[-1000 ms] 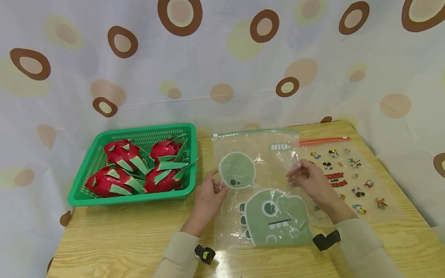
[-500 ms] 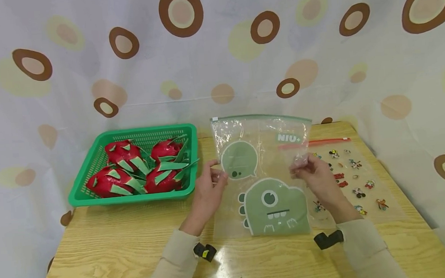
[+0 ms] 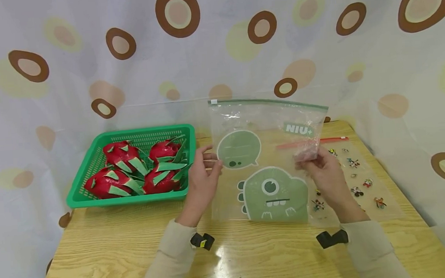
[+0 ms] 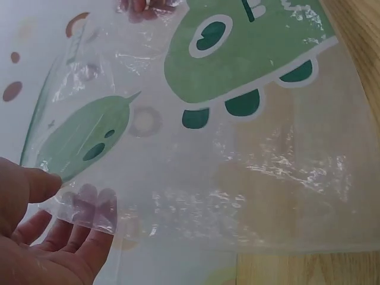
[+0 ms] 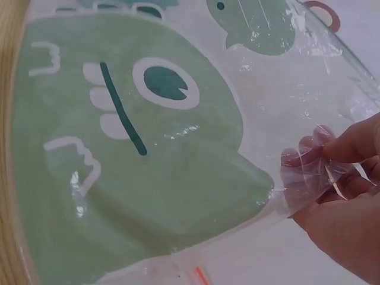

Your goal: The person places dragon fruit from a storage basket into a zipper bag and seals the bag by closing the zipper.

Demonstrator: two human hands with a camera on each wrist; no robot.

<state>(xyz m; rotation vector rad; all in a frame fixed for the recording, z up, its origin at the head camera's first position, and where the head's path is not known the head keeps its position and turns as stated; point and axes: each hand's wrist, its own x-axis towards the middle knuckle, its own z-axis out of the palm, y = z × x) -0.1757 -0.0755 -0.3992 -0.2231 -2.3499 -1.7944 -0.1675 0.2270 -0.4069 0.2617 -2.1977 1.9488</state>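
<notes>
The left hand (image 3: 201,175) and right hand (image 3: 327,177) pinched opposite edges of the monster-print slider bag (image 3: 274,191), right of the green basket (image 3: 126,200) holding four dragon fruits (image 3: 105,183)

**Materials and finish within my reach**

The bag (image 3: 276,197) I grip is thin, clear, glossy plastic film, lightly creased; the basket (image 3: 131,200), smooth perforated plastic; the tabletop (image 3: 106,250), grained wood with sheen; my sleeves (image 3: 172,254), matt cloth.

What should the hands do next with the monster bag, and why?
Maybe move the left hand up to the white slider: it sits untouched at the left end of the green zip, and the right hand grips the right side of the clear bag.
</notes>
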